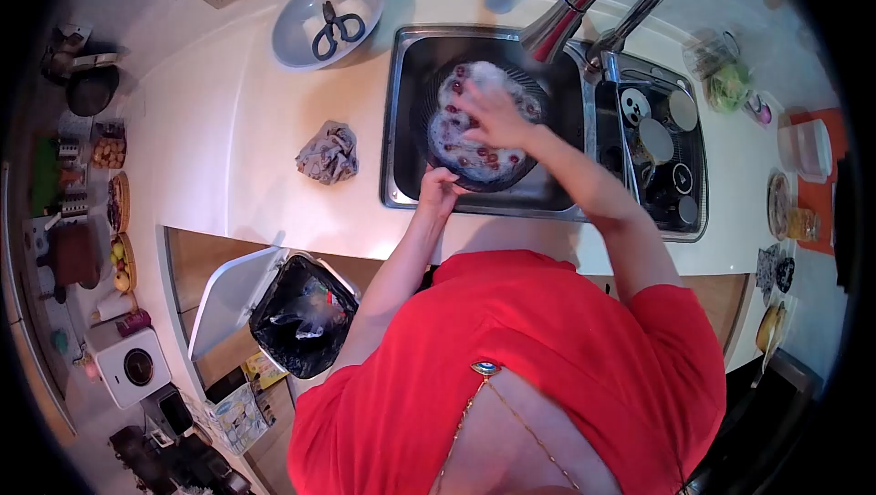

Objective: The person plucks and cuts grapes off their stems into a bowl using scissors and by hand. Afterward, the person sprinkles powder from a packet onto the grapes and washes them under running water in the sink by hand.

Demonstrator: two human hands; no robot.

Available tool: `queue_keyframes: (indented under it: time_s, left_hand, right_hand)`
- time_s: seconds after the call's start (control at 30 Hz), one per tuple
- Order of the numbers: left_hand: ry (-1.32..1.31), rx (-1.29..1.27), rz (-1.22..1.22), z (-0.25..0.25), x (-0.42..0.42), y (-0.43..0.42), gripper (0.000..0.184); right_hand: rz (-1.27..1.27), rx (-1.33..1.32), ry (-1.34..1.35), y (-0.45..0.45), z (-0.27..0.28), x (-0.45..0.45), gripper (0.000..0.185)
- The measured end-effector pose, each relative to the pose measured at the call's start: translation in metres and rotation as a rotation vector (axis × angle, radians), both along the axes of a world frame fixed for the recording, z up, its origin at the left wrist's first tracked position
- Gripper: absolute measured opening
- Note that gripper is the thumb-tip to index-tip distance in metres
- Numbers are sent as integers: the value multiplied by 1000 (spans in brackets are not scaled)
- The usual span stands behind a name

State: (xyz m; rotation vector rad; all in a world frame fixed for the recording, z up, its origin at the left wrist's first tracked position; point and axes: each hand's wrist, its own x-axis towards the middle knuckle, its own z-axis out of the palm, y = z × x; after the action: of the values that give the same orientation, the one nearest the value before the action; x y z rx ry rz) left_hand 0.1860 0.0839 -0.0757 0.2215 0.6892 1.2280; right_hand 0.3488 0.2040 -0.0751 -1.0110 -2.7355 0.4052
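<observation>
A dark round colander (538, 93) sits in the left basin of the steel sink (392, 130). Inside it, small round red fruits (488, 162), which look like grapes or cherries, lie among white foam (452, 135). My left hand (440, 187) grips the near-left rim of the colander, fingers curled over the edge. Over the fruit, my right hand (497, 114) reaches in from the right, fingers spread and touching the foam. Its fingertips are partly lost in the suds.
A chrome faucet (570, 7) arches over the basin. Cups fill a rack (680, 212) on the right. A pale bowl (283, 34) with black-handled scissors (336, 30) and a crumpled cloth (330, 153) stand left. Below is an open trash bin (304, 312).
</observation>
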Motion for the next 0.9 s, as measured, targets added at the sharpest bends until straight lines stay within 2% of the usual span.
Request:
queue_keyframes:
  time_s: [0.03, 0.1, 0.17, 0.2, 0.23, 0.3, 0.33, 0.37, 0.43, 0.5, 0.57, 0.6, 0.63, 0.7, 0.73, 0.77, 0.8, 0.83, 0.87, 0.9]
  left_hand:
    - [-26, -9, 27, 6, 2, -1, 70]
    - [21, 2, 64, 0, -2, -1, 72]
    - [-21, -71, 73, -4, -6, -2, 71]
    - [-20, -74, 69, -11, -8, -3, 71]
    - [-18, -47, 67, -18, -9, -3, 71]
    - [-27, -24, 54, -23, -5, -4, 70]
    - [-9, -49, 77, -17, -2, -4, 68]
    - [11, -69, 98, -10, -1, -2, 67]
    - [-8, -85, 43, -5, -4, -4, 67]
    - [-77, -85, 19, -18, -8, -3, 68]
    - [2, -134, 17, -18, -12, -4, 69]
    - [-16, -123, 60, -20, -10, -4, 68]
    - [-36, -112, 103, -22, -7, -3, 68]
    - [0, -117, 63, -23, -9, -4, 67]
    - [26, -90, 6, -26, -11, -4, 69]
    - [21, -98, -45, -38, -16, -2, 71]
    - [14, -129, -25, -34, -11, -1, 71]
    - [9, -161, -1, -25, -7, -2, 71]
    - [96, -82, -27, -3, 0, -5, 64]
    - [98, -80, -32, -2, 3, -3, 64]
  right_hand:
    - [-22, 54, 72, -9, -2, -15, 60]
    - [36, 26, 29, -31, -1, -22, 59]
    - [333, -81, -200, -41, 14, -12, 60]
    - [381, 18, -233, -38, 20, 2, 60]
    - [377, 17, -234, -31, 25, 11, 60]
    - [8, 97, -261, -10, 30, 27, 62]
    - [-74, 11, 40, 5, 21, 25, 63]
    - [-85, 16, 32, 6, 10, 24, 63]
    - [-89, -164, -115, -4, 26, -10, 66]
    - [15, -357, -134, -25, 21, -22, 64]
    - [182, -452, -93, -34, 17, -5, 60]
    - [225, -339, -172, -31, 20, 7, 56]
    - [191, -341, -182, -25, 24, 18, 56]
    - [88, -26, -323, -8, 31, 35, 54]
    - [22, 45, -143, 5, 17, 37, 51]
    - [-2, 46, -154, 6, 2, 24, 51]
    - [-82, -22, -31, 3, -9, 5, 51]
    - [-157, -88, 96, -3, -14, -3, 51]
    - [-167, -82, 95, -15, -10, -3, 51]
    - [-13, -98, 38, -31, 2, -5, 53]
